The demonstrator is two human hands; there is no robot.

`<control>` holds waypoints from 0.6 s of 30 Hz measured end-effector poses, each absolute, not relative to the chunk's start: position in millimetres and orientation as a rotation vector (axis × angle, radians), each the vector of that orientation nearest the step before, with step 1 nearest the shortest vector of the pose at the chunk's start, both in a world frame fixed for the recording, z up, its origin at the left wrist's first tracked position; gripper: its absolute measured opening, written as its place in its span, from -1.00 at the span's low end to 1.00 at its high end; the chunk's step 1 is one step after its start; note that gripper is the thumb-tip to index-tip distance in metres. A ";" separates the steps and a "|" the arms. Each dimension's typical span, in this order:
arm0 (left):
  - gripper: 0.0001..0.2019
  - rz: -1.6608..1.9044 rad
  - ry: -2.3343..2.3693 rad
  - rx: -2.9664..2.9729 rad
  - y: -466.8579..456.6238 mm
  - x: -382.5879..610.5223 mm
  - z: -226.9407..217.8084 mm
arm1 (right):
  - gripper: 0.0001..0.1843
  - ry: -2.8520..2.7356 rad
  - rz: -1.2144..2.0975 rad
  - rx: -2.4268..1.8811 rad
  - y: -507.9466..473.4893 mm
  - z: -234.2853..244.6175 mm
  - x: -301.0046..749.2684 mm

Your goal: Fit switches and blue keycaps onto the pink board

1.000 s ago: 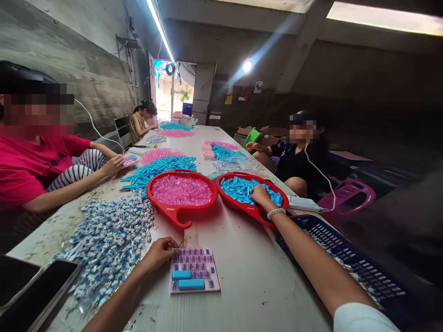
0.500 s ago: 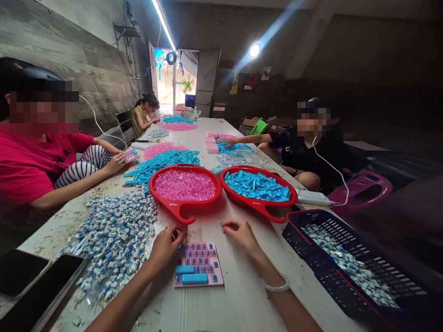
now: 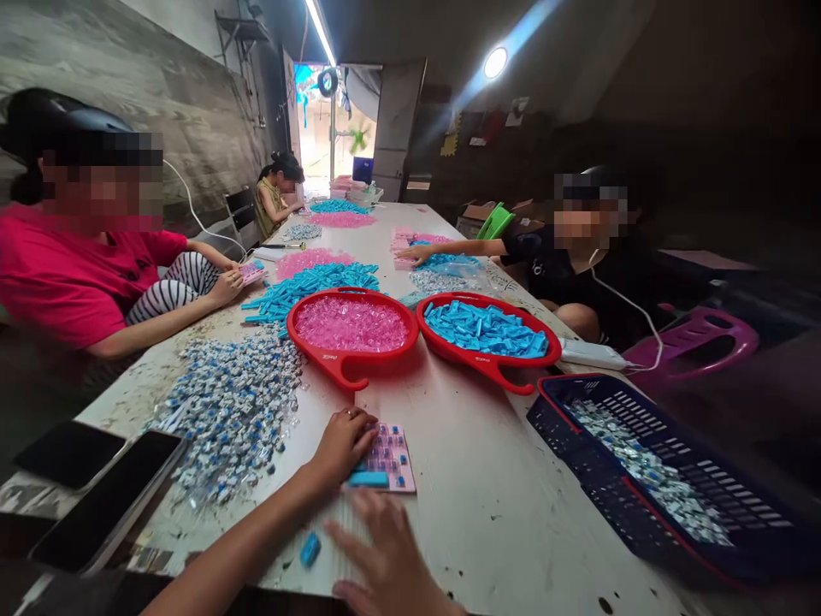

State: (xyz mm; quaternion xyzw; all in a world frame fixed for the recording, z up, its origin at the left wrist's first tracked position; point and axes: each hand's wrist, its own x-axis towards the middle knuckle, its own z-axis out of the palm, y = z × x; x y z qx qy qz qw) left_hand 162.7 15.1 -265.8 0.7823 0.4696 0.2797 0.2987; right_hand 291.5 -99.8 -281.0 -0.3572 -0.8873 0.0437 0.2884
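Observation:
My left hand [image 3: 343, 443] lies curled over the left part of a small pink keypad board [image 3: 392, 453] on the table, gripping it. The board carries pink keycaps and a long blue key along its near edge. My right hand [image 3: 385, 554] hovers low over the table's near edge, blurred, with its fingers stretched out and nothing in them. A loose blue keycap [image 3: 310, 549] lies on the table just left of that hand. Beyond the board stand two red trays, one [image 3: 333, 364] full of pink keycaps and one [image 3: 497, 373] full of blue keycaps.
A heap of white-and-blue switches [image 3: 231, 402] spreads at the left. Two dark phones [image 3: 106, 503] lie at the near left corner. A dark blue basket [image 3: 545, 419] with more switches sits on the right. Three other people sit along the long table [image 3: 487, 479], with piles of pink and blue parts further back.
My right hand has come back from the blue tray to the near table edge and now shows spread fingers. A loose blue keycap now lies near it. My left hand slid further over the board.

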 end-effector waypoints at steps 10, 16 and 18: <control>-0.78 1.249 1.273 1.789 -19.8 113.3 -231.2 | -0.53 -2.369 0.203 -1.017 -137.8 -287.3 248.3; -0.80 1.635 1.303 1.566 -30.7 94.1 -203.5 | -0.80 -2.159 0.365 -1.009 -134.5 -292.5 202.8; -0.81 1.685 1.282 1.516 -32.7 91.8 -191.0 | -0.89 -2.030 0.442 -0.953 -132.1 -284.8 208.2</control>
